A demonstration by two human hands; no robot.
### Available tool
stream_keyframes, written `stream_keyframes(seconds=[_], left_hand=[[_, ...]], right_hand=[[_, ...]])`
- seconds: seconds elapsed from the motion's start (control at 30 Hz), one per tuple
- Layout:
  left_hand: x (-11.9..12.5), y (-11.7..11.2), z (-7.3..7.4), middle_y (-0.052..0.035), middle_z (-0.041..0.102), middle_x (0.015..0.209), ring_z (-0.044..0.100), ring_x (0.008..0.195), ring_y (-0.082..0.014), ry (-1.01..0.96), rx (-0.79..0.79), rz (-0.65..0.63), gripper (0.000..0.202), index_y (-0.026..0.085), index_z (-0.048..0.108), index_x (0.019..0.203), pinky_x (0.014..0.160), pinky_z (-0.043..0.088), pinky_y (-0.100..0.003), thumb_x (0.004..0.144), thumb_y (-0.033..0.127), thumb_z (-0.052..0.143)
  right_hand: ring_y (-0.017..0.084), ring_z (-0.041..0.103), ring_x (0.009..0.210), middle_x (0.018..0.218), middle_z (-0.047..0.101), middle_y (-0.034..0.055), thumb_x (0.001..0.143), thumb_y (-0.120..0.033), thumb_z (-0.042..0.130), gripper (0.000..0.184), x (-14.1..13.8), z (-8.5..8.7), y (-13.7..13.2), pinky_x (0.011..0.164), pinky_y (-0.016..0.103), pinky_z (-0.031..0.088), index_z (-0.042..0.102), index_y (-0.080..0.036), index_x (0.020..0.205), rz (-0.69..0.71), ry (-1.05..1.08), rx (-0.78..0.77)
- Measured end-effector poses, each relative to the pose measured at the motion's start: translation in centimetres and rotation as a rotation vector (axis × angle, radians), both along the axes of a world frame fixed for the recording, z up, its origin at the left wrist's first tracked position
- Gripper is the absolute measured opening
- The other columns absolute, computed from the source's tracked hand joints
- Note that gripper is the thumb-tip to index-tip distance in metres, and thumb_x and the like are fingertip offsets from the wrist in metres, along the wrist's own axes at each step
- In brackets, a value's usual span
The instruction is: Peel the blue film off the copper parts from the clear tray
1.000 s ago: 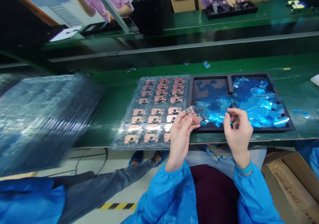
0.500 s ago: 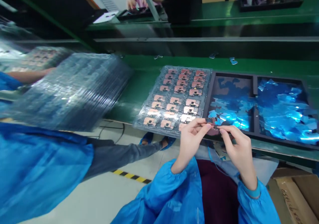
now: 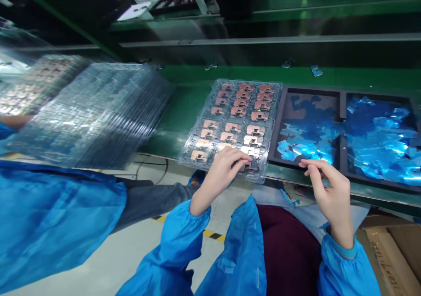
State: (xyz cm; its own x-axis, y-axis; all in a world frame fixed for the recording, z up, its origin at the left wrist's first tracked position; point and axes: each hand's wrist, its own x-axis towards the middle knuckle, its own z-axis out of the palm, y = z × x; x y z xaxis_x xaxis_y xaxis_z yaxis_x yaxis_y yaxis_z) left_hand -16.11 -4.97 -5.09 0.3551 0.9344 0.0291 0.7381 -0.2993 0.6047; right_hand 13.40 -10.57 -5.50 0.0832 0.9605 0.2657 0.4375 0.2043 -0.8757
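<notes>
At the green surface (image 3: 187, 112) | our left hand (image 3: 220, 173): grip pressed down at the lower corner of the clear blister tray (image 3: 274, 112), fingertips on a copper-faced part (image 3: 251, 165), cannot tell if pinching | our right hand (image 3: 329, 190): grip loosely spread, nothing seen held, just over the rim of the black tray (image 3: 312, 90) of blue film scraps (image 3: 309, 133)

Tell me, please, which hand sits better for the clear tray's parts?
Left, probably: the left hand is on the clear tray, while the right hand is at the black tray.
</notes>
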Motion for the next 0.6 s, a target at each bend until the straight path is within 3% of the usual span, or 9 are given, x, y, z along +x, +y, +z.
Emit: stream_keyframes(seconds=[0.2, 0.3, 0.37, 0.47, 0.6], left_hand=[[-0.4, 0.3, -0.1, -0.0069, 0.077, 0.104, 0.068, 0.101, -0.0272, 0.086, 0.072, -0.080, 0.023, 0.023, 0.076, 0.101, 0.090, 0.051, -0.041, 0.109, 0.024, 0.055], [0.0, 1.0, 1.3, -0.0075, 0.076, 0.104, 0.069, 0.102, -0.0261, 0.066, 0.157, -0.036, 0.020, 0.022, 0.075, 0.106, 0.090, 0.052, -0.040, 0.109, 0.025, 0.056], [1.1, 2.9, 2.4, -0.0076, 0.077, 0.106, 0.070, 0.103, -0.0262, 0.084, 0.217, -0.037, 0.021, 0.022, 0.075, 0.107, 0.091, 0.053, -0.040, 0.110, 0.028, 0.054], [4.7, 8.9, 3.3, -0.0067, 0.078, 0.107, 0.069, 0.104, -0.0271, 0.121, 0.270, -0.149, 0.024, 0.023, 0.076, 0.107, 0.097, 0.052, -0.042, 0.110, 0.033, 0.054], [12.7, 20.9, 2.4, -0.0097, 0.076, 0.121, 0.063, 0.120, -0.0308, 0.129, 0.255, -0.247, 0.023, 0.021, 0.076, 0.113, 0.114, 0.044, -0.046, 0.107, 0.027, 0.054]], right_hand=[[0.017, 0.077, 0.088, 0.101, 0.083, 0.0035, 0.110, -0.025, 0.059, 0.020, 0.8, -0.2, 0.1, 0.068, 0.026, 0.057, 0.079, -0.025, 0.105, -0.036, 0.002, 0.006], [0.018, 0.077, 0.088, 0.102, 0.083, 0.0039, 0.109, -0.025, 0.060, 0.020, 1.4, -0.4, 0.1, 0.069, 0.027, 0.058, 0.079, -0.024, 0.104, -0.062, 0.020, 0.002], [0.018, 0.078, 0.091, 0.102, 0.083, 0.0043, 0.109, -0.024, 0.060, 0.020, 1.7, -0.5, 0.1, 0.072, 0.027, 0.059, 0.079, -0.024, 0.104, -0.079, 0.036, -0.004], [0.018, 0.078, 0.091, 0.100, 0.083, 0.0037, 0.109, -0.022, 0.059, 0.020, 2.0, -0.6, 0.0, 0.076, 0.027, 0.061, 0.079, -0.024, 0.104, -0.090, 0.062, 0.010], [0.017, 0.078, 0.084, 0.096, 0.083, 0.0038, 0.108, -0.019, 0.059, 0.021, 2.1, -0.7, 0.1, 0.072, 0.026, 0.061, 0.079, -0.024, 0.103, -0.100, 0.098, 0.047]])
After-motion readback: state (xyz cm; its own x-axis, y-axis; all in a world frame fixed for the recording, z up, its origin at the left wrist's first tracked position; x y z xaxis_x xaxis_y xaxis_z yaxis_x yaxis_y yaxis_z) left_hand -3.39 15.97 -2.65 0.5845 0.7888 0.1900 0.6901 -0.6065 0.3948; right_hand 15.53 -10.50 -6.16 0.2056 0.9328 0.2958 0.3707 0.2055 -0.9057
